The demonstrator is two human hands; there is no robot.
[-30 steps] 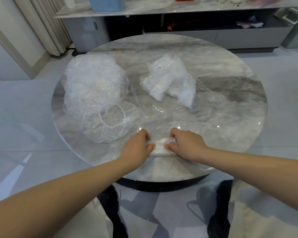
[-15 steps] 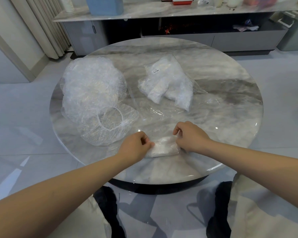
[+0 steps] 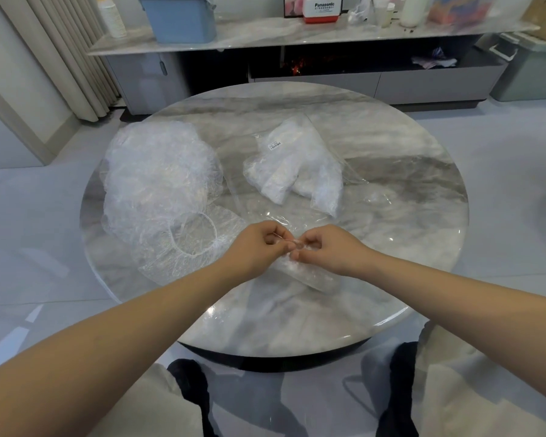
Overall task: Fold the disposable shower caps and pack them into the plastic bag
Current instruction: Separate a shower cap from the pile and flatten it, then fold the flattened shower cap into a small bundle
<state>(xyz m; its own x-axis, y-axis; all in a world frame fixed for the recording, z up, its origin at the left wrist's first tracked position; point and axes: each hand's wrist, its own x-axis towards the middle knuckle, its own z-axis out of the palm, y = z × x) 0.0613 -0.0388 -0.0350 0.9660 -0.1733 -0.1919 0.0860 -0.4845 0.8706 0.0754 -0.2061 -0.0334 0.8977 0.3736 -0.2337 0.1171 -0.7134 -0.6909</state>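
Shower caps lie in three places on the round marble worktop (image 3: 391,279). A loose, puffy pile of unfolded caps (image 3: 158,181) sits on the left, with one open cap (image 3: 189,244) spread at its near edge, elastic ring facing up. Toward the middle, further back, is the plastic bag (image 3: 297,165), labelled and already holding some folded caps. At the near side, a folded cap (image 3: 306,274) hangs just above the worktop, pinched between both hands. The left hand (image 3: 256,247) has its fingers curled, thumb and fingertips nipping the cap's upper edge; the right hand (image 3: 325,249) does the same, close beside it, almost touching. Behind stands a low cabinet (image 3: 328,77) with a blue bin (image 3: 183,18) on top.
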